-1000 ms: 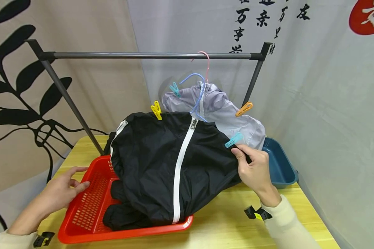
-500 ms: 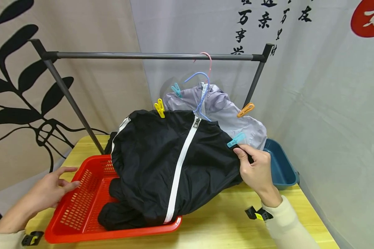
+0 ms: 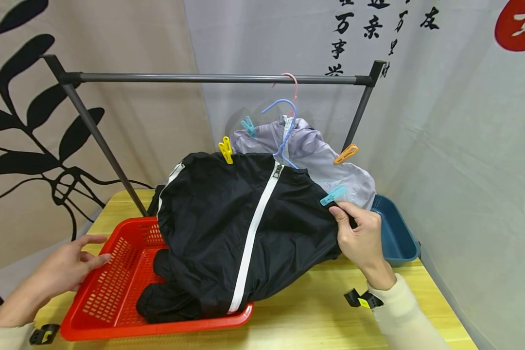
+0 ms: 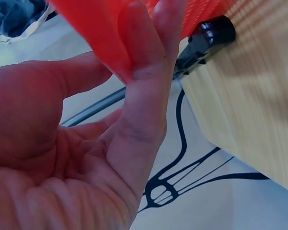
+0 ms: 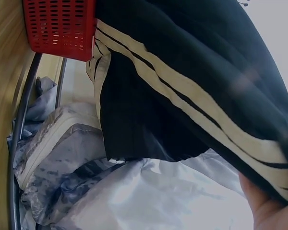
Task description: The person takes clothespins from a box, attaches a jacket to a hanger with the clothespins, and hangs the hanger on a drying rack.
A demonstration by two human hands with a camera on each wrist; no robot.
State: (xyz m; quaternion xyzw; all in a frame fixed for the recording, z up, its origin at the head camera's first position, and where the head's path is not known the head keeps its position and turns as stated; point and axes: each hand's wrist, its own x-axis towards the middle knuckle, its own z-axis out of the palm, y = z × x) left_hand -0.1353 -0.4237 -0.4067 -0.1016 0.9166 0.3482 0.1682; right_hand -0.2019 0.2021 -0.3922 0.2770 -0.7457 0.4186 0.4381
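Note:
A black jacket (image 3: 210, 218) with a white zip strip hangs on a blue hanger (image 3: 284, 141), its lower part lying in the red basket (image 3: 157, 330). My right hand (image 3: 358, 236) pinches the jacket's shoulder at the right, just below a light-blue clothespin (image 3: 334, 194). On the other shoulder sits a yellow clothespin (image 3: 225, 150). The left hand (image 3: 67, 267) grips the basket's left rim; in the left wrist view, its thumb and fingers lie on opposite sides of the red rim (image 4: 93, 33). In the right wrist view, striped sleeve fabric (image 5: 182, 91) reaches my fingers.
Behind the jacket, a grey-lilac jacket (image 3: 341, 180) hangs from a pink hanger (image 3: 295, 87) on the rack's dark bar (image 3: 179, 78), with a teal clothespin (image 3: 248, 126) and an orange one (image 3: 345, 154). A blue bin (image 3: 395, 233) stands at the right of the wooden table (image 3: 332, 311).
The left hand has moved left, and the red basket has slid left with it. Held by the right hand, the black jacket and its hanger have shifted slightly up and right.

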